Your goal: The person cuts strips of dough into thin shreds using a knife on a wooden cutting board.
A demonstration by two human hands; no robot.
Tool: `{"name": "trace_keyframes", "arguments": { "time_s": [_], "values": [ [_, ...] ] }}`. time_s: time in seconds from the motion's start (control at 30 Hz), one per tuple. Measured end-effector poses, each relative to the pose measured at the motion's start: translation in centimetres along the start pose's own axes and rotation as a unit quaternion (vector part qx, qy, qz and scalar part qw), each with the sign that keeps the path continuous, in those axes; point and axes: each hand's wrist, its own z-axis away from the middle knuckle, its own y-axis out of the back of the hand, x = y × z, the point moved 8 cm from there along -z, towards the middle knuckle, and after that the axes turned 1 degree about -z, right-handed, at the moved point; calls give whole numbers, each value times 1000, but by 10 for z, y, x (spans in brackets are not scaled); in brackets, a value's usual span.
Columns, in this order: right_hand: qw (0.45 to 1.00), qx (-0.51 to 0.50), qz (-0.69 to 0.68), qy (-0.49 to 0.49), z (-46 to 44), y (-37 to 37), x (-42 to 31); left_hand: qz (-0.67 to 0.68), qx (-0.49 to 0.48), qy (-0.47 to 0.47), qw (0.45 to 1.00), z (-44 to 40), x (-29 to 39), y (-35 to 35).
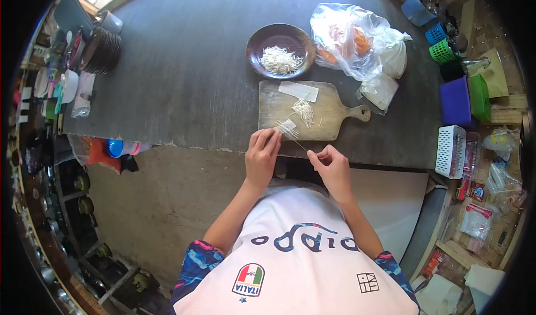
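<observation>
A wooden cutting board (272, 104) with a handle lies near the table's front edge. My left hand (262, 156) is at its lower left corner, fingers together and pressed on some thin white strips (287, 127). Just off the front edge, my right hand (333, 167) pinches the end of a thin, stick-like piece, whose exact kind I cannot make out. Further up the board are a loose pile of short white strips (303, 113) and a flat white rectangular slab (298, 91). Behind the board, a dark round plate (258, 63) holds a heap of fine white shreds (281, 61).
Clear plastic bags (349, 38) with orange contents stand right of the plate. Stacked dark plates (102, 51) are at the table's far left. Baskets and boxes, including a white perforated basket (450, 152), line the right edge. Metal cookware fills a rack at lower left.
</observation>
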Motion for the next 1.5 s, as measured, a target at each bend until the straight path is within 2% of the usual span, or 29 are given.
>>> {"name": "trace_keyframes", "arguments": {
  "time_s": [0.2, 0.5, 0.53, 0.73, 0.93, 1.13, 1.5],
  "values": [
    [998, 17, 36, 43, -17, -25, -26, -3, -11, -10, 1000, 2, 0, -1],
    [1000, 5, 1, 12, 4, 0, -2, 8, 7, -5, 1000, 1, -2, 1],
    [999, 18, 15, 39, 5, 1, -10, 6, 6, -7, 1000, 1, -2, 0],
    [998, 16, 39, 56, -18, -28, -28, 3, -3, -8, 1000, 2, -3, -1],
    [999, 13, 15, 30, -1, -10, -15, 7, 5, -7, 1000, 2, -3, -1],
    [996, 31, 54, 66, -7, -17, -32, -8, -5, -14, 1000, 2, 0, -1],
    [999, 22, 20, 44, 3, -4, -14, -18, -23, -29, 999, 1, -2, -1]
  ]
}}
